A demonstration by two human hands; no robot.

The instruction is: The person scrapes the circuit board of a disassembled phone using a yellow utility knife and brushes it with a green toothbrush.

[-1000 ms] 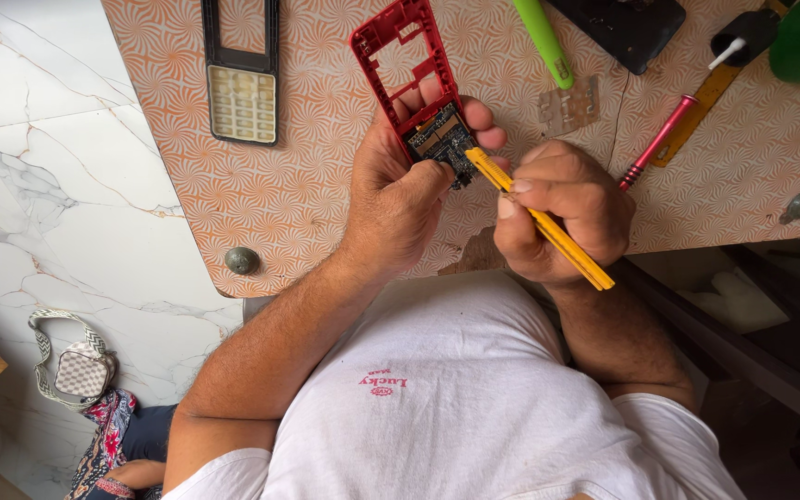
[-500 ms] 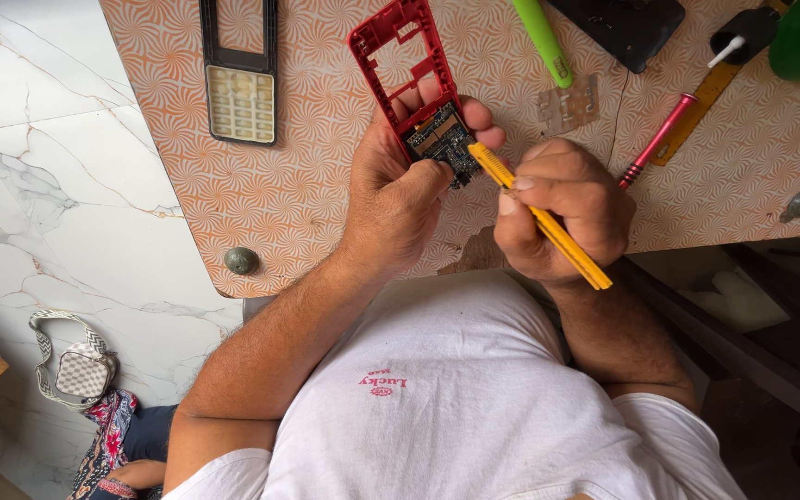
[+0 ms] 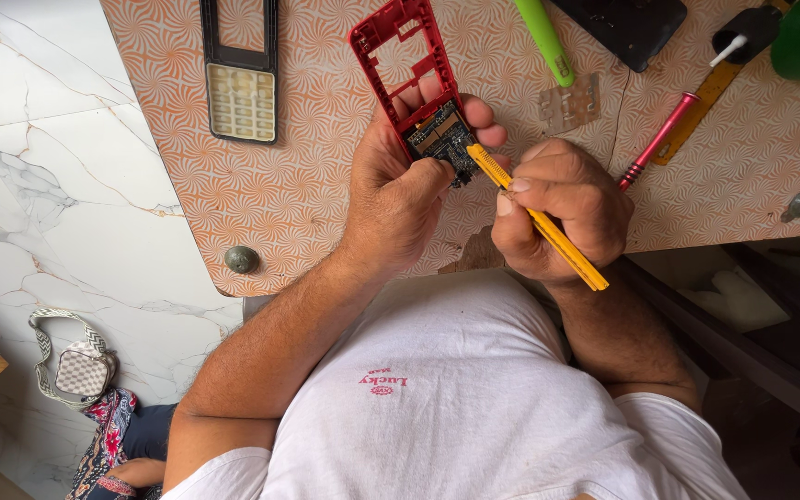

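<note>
Your left hand [image 3: 400,190] clamps the light, fragile red frame [image 3: 406,60] by its edges at centre frame; right hand [image 3: 557,208] pinches the yellow tool [image 3: 537,218].

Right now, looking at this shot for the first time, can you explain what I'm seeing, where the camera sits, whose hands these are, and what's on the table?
The camera sits on a person's head and looks down past their white shirt at their own two bare hands.

The left hand holds a red plastic phone frame with a dark circuit board set in it. The right hand has a grip on a yellow slim tool, its tip at the board.

On the orange patterned tabletop lie a black front panel with a pale keypad, a green stick-like tool and a red slim screwdriver. A small woven handbag lies on the marble floor.
</note>
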